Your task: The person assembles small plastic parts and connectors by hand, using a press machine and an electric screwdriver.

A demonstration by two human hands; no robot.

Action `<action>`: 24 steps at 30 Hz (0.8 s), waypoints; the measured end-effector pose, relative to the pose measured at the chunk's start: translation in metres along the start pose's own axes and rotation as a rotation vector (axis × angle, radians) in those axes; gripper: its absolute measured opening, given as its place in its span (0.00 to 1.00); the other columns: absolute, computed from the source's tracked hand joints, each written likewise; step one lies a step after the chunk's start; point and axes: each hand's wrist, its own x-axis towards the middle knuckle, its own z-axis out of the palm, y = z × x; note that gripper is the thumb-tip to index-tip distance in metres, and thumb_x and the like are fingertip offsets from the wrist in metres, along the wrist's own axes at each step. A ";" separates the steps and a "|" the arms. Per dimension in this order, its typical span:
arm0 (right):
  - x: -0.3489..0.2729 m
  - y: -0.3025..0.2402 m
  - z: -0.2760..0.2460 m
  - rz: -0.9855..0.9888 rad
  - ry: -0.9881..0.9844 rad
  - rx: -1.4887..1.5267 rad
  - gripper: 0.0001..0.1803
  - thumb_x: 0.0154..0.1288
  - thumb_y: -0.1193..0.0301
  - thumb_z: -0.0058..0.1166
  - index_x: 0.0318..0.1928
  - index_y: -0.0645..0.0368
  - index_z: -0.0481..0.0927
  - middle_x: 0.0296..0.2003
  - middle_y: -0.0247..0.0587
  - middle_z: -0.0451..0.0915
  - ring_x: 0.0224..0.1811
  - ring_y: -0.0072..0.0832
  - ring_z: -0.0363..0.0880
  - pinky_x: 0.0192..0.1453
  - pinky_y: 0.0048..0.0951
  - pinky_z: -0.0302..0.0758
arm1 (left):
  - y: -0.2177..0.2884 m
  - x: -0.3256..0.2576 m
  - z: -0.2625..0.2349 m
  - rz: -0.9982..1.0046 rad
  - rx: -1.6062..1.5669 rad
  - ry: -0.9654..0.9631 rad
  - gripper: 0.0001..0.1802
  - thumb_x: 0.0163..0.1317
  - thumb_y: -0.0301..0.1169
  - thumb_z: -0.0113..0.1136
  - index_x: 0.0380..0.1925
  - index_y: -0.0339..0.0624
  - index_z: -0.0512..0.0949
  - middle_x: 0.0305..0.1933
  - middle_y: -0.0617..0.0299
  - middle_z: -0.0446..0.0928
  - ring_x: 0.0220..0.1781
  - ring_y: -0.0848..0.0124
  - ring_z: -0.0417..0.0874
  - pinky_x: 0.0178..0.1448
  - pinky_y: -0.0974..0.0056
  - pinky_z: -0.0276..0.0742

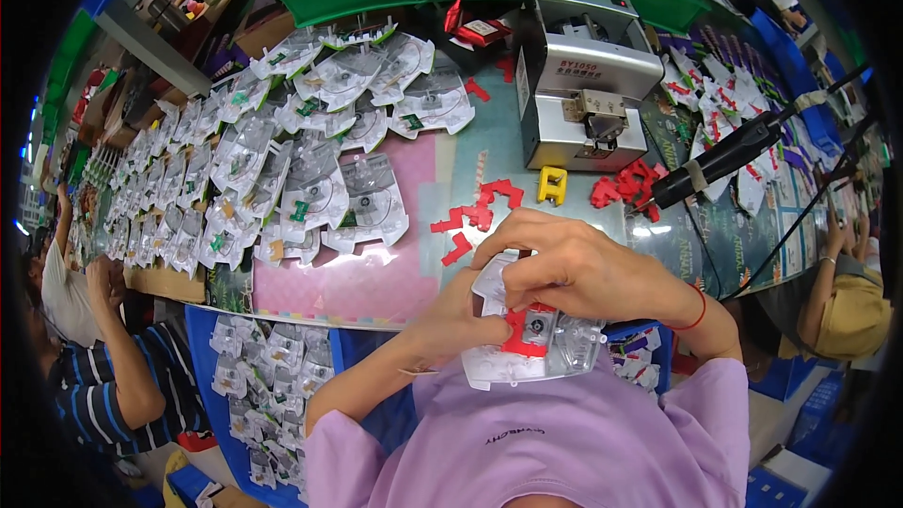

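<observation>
Close to my body I hold a white and clear plastic housing (499,369), tilted with its inner side up. A red plastic bracket (520,337) sits inside it, beside a dark round part. My left hand (437,325) grips the housing's left side, its thumb against the red bracket. From above, my right hand (588,268) closes over the housing's upper edge, its fingertips bent down near the bracket's upper end. Whether those fingertips pinch anything small is hidden. Loose red brackets (480,214) lie on the table just beyond my hands.
A silver box-shaped machine (550,122) stands ahead, with a yellow plastic part (552,186) before it. To the right hangs a black powered screwdriver (720,165). Clear housings (320,183) crowd the table's left. A blue bin (212,386) holds more below. Co-workers sit on both sides.
</observation>
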 end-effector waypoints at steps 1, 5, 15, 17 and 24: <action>0.001 0.000 -0.002 -0.017 0.009 -0.023 0.06 0.40 0.80 0.59 0.22 0.60 0.75 0.41 0.39 0.74 0.43 0.35 0.71 0.44 0.32 0.70 | 0.000 0.001 -0.002 0.012 0.017 -0.018 0.20 0.39 0.22 0.54 0.39 0.35 0.70 0.32 0.67 0.70 0.35 0.80 0.71 0.37 0.73 0.68; 0.005 -0.003 -0.007 -0.019 -0.008 -0.022 0.05 0.41 0.80 0.59 0.22 0.60 0.75 0.41 0.39 0.74 0.43 0.36 0.71 0.44 0.32 0.70 | -0.001 0.004 -0.008 0.012 0.097 -0.008 0.17 0.39 0.24 0.53 0.35 0.35 0.72 0.32 0.67 0.70 0.34 0.80 0.71 0.35 0.72 0.66; 0.026 -0.002 -0.036 -0.052 -0.124 -0.245 0.08 0.47 0.77 0.56 0.31 0.60 0.77 0.45 0.44 0.71 0.47 0.38 0.71 0.45 0.34 0.71 | -0.010 0.023 -0.013 0.202 -0.259 -0.017 0.25 0.42 0.22 0.53 0.46 0.33 0.67 0.41 0.60 0.72 0.43 0.72 0.76 0.47 0.67 0.73; 0.039 -0.006 -0.059 -0.034 -0.124 -0.284 0.12 0.48 0.77 0.56 0.37 0.59 0.77 0.45 0.44 0.71 0.46 0.39 0.72 0.46 0.33 0.72 | -0.014 0.026 -0.019 0.210 -0.234 -0.018 0.26 0.44 0.20 0.52 0.48 0.32 0.66 0.43 0.58 0.73 0.44 0.70 0.77 0.50 0.64 0.73; 0.110 0.034 -0.186 0.034 0.182 -0.874 0.14 0.47 0.77 0.56 0.38 0.58 0.78 0.38 0.44 0.76 0.38 0.41 0.75 0.42 0.35 0.73 | -0.027 0.038 -0.030 0.170 -0.280 0.042 0.26 0.45 0.21 0.57 0.49 0.32 0.66 0.45 0.57 0.74 0.45 0.70 0.76 0.51 0.63 0.72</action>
